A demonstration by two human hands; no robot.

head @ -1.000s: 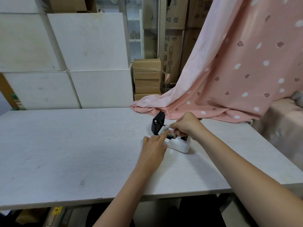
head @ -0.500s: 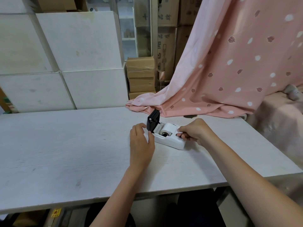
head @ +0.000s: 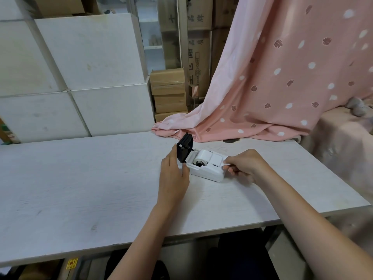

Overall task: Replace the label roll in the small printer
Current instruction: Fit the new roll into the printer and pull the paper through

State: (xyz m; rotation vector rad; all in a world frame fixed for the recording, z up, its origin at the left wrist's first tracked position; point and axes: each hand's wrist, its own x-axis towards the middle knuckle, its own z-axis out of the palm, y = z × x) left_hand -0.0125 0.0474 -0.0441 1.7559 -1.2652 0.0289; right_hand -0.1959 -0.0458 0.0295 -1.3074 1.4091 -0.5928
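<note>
Spreading wide across the view: a pale wood-grain desk (head: 80,188), near edge running along the bottom, far edge meeting stacked white boxes (head: 90,57) on the left. Draping down from the upper right onto the far right corner of the desk: a pink curtain (head: 282,77) dotted with white spots and small leaf prints. Standing behind the far edge, between the white boxes and the curtain: a stack of brown cardboard boxes (head: 168,91), with more printed cartons higher up.

Sitting on the desk toward its far right part, well in from the near edge: a small white printer (head: 207,173), its black lid (head: 184,147) standing raised and tilted at the left end. Lying inside the open bay, just right of the lid: a white label roll (head: 202,157), its dark core facing the near edge, a length of white labels running from it across the top of the printer toward its right end.

Reaching in from the bottom: two bare forearms. Resting against the left end of the printer: the left hand (head: 173,174), fingers lying straight and relaxed against the lid, thumb touching the printer's near left corner, gripping nothing. Curling at the right end of the printer: the right hand (head: 245,166), fingertips pinching the loose white end of the label strip (head: 227,164).
</note>
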